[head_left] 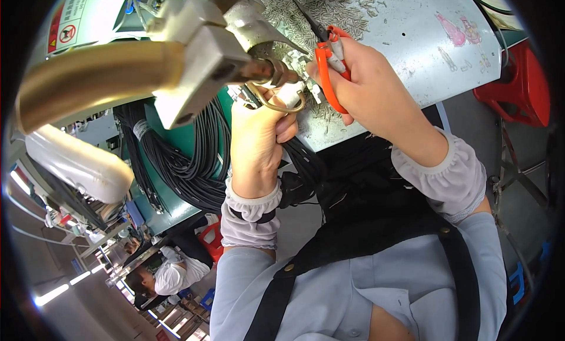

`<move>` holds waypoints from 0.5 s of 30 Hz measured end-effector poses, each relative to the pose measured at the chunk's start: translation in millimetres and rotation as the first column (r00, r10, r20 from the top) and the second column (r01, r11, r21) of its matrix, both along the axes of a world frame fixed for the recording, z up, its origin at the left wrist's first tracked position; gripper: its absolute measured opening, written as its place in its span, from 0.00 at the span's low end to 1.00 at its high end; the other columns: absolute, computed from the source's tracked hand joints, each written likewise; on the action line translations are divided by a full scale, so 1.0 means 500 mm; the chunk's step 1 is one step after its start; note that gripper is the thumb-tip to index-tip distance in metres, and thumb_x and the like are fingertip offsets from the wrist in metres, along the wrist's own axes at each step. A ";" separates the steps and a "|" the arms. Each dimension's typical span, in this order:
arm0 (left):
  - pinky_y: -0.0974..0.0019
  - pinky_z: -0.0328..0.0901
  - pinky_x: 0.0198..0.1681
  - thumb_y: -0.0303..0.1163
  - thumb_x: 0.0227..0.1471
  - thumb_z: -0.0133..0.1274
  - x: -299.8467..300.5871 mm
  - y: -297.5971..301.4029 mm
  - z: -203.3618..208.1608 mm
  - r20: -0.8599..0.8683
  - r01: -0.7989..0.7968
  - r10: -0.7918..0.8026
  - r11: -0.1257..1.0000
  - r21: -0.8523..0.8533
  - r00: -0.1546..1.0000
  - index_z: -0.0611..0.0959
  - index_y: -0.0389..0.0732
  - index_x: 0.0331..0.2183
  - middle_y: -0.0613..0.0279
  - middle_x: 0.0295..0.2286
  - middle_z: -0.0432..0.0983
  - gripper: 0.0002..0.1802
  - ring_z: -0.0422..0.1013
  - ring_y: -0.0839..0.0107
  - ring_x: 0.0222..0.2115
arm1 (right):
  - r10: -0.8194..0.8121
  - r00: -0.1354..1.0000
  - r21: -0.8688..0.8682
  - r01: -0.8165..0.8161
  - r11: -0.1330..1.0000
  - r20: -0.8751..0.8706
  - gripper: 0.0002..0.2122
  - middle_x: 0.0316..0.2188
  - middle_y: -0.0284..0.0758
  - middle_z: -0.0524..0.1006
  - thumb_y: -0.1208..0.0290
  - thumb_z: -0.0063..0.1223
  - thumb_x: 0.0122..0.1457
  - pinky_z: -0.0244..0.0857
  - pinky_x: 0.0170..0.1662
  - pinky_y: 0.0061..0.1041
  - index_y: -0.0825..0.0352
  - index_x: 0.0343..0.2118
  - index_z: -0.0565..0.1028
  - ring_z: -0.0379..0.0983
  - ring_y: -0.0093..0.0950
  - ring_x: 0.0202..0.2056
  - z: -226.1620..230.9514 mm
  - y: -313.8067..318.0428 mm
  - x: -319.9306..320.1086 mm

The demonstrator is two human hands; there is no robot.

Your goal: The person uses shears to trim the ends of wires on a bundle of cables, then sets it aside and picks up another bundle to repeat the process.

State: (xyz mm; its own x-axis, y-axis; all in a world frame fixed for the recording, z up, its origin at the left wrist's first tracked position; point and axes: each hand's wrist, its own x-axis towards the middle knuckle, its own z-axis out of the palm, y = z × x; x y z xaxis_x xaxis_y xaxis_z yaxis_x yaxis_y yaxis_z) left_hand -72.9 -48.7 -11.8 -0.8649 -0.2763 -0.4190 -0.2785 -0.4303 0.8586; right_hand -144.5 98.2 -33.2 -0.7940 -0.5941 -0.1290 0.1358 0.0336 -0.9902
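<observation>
Gripping red-handled scissors (pixel 324 76), right fingers (pixel 358 52) adjoin bare tabletop (pixel 412 52); left fingers (pixel 287 129) clasp cables (pixel 305 161) near its edge.

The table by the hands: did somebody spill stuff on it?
It looks that way: many small silvery metal pieces lie strewn over the pale tabletop, around the orange-handled tool in the right hand. They seem odd because they're loose and untidy, but I can't tell whether it was accidental.
</observation>
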 end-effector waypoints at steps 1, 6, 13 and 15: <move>0.80 0.46 0.11 0.19 0.41 0.51 0.000 0.002 0.001 0.010 -0.017 0.017 1.000 -0.008 1.000 0.71 0.32 0.29 0.63 0.18 0.67 0.08 0.53 0.84 0.10 | -0.003 1.000 0.007 0.003 1.000 -0.022 0.06 0.11 0.26 0.64 0.72 0.41 0.55 0.52 0.14 0.13 0.70 0.30 0.68 0.57 0.13 0.10 -0.002 0.000 0.001; 0.79 0.52 0.14 0.18 0.41 0.51 0.013 0.013 0.015 -0.021 0.051 -0.051 0.999 -0.013 0.998 0.72 0.31 0.34 0.61 0.20 0.69 0.12 0.58 0.82 0.13 | -0.012 0.999 -0.035 0.011 0.999 -0.034 0.06 0.12 0.25 0.64 0.71 0.42 0.56 0.52 0.14 0.13 0.69 0.28 0.68 0.57 0.13 0.11 -0.011 0.007 0.011; 0.77 0.57 0.22 0.19 0.43 0.50 0.084 0.042 0.013 -0.125 0.102 -0.083 0.983 0.150 0.989 0.72 0.31 0.37 0.59 0.24 0.70 0.14 0.62 0.78 0.20 | -0.012 0.989 -0.180 0.039 0.983 0.148 0.07 0.11 0.27 0.64 0.69 0.44 0.55 0.51 0.13 0.11 0.68 0.26 0.67 0.58 0.13 0.10 0.007 0.043 0.053; 0.77 0.58 0.23 0.19 0.43 0.50 0.097 0.047 0.015 -0.156 0.128 -0.099 0.974 0.187 0.983 0.72 0.31 0.37 0.58 0.25 0.70 0.14 0.63 0.78 0.21 | 0.017 0.982 -0.213 0.024 0.977 0.188 0.07 0.11 0.27 0.64 0.69 0.44 0.56 0.51 0.12 0.11 0.68 0.26 0.67 0.57 0.14 0.10 0.019 0.052 0.061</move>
